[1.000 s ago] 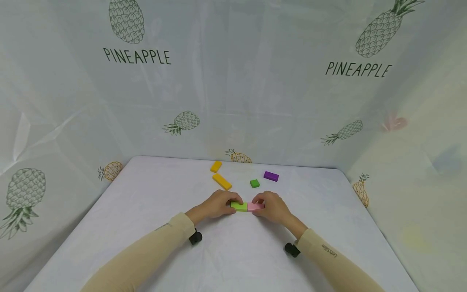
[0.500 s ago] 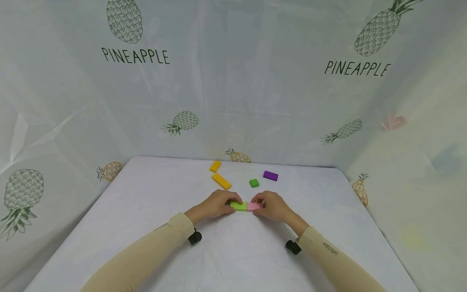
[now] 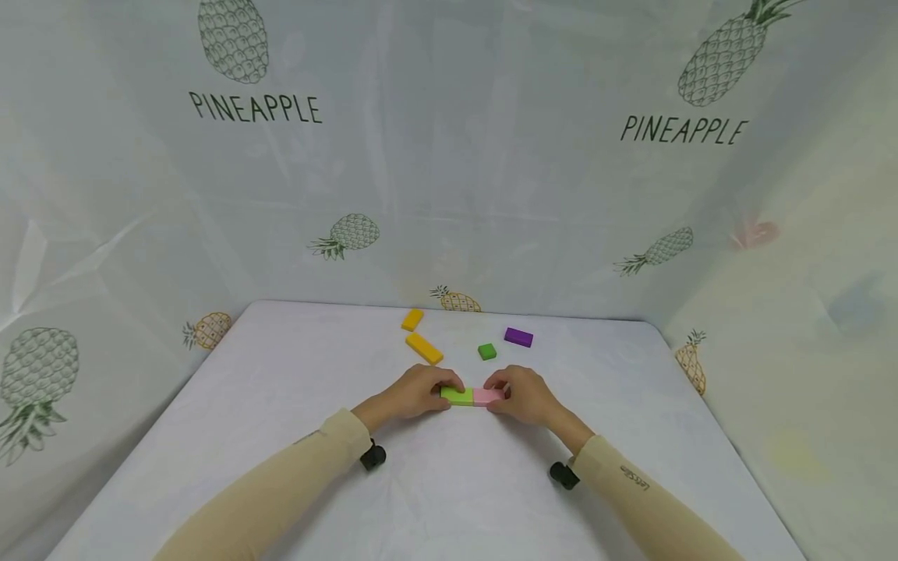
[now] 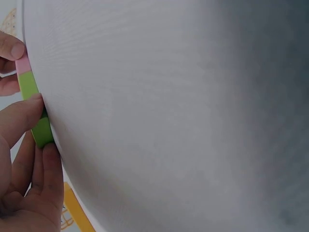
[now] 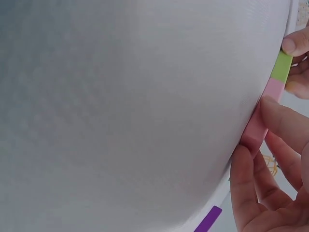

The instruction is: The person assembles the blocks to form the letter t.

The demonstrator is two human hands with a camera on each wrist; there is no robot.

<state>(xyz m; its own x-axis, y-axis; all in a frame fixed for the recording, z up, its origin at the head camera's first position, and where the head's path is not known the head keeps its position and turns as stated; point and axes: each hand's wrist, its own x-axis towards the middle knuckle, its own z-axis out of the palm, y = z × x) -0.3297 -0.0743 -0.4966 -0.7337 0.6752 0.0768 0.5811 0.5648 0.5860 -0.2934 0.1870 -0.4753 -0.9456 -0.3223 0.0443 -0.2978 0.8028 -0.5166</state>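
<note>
In the head view, a light green block [image 3: 458,397] and a pink block [image 3: 484,397] lie end to end on the white table, their short ends meeting. My left hand [image 3: 419,391] pinches the light green block at its left end, thumb on the near side and fingers on the far side and end. The pink block's right end is held the same way by my right hand [image 3: 525,396]. Up close in the left wrist view, the green block [image 4: 29,86] shows between thumb and fingertips. The right wrist view shows the pink block [image 5: 254,129] between my right thumb and fingers.
Beyond the hands lie two yellow blocks, a longer one [image 3: 424,348] and a shorter one [image 3: 412,319]. A small green block [image 3: 487,352] and a purple block [image 3: 518,337] lie further right. A pineapple-print curtain [image 3: 449,195] hangs behind the table's far edge.
Both hands keep hold of their blocks, which stay end to end. The head view has drifted slightly, so the scene sits a little further left in it.
</note>
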